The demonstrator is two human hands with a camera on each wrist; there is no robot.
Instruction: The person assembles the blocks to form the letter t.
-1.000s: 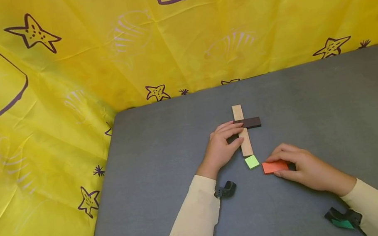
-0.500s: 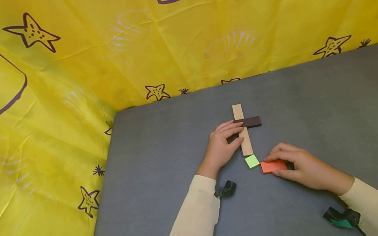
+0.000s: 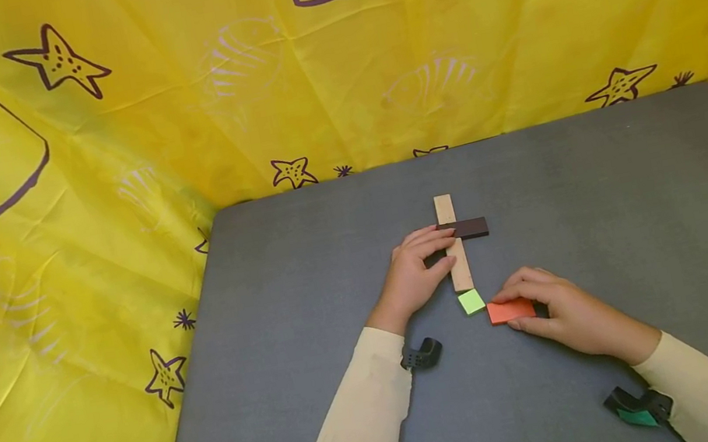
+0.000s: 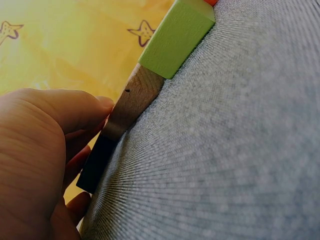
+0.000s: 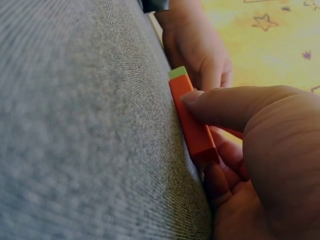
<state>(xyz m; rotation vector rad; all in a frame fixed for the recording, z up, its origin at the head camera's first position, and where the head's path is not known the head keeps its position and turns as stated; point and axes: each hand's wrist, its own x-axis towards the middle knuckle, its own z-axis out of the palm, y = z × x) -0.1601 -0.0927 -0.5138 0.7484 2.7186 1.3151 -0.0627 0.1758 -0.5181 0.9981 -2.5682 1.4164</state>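
Note:
My right hand (image 3: pixel 572 313) pinches an orange block (image 3: pixel 509 311) between thumb and fingers, low on the table. Just left of it lies a small lime-green block (image 3: pixel 471 301); whether the two touch, I cannot tell. Beyond the green one, a pale wooden block (image 3: pixel 460 269) points away from me, followed by a dark brown block (image 3: pixel 471 229) lying crosswise and another pale wooden block (image 3: pixel 444 208). My left hand (image 3: pixel 410 278) rests beside this row, fingertips on the dark block's left end. Its thumb touches the nearer wooden block (image 4: pixel 134 100) in the left wrist view.
A dark grey tabletop (image 3: pixel 304 261) carries all the blocks. Yellow cloth (image 3: pixel 343 80) with starfish and fish drawings hangs behind and to the left. Each sleeved wrist wears a black strap mount, the left mount (image 3: pixel 423 353) and the right mount (image 3: pixel 639 408).
The right hand has slid the orange block slightly left and away from me, closer to the green block. My left hand and the row under it have stayed in place.

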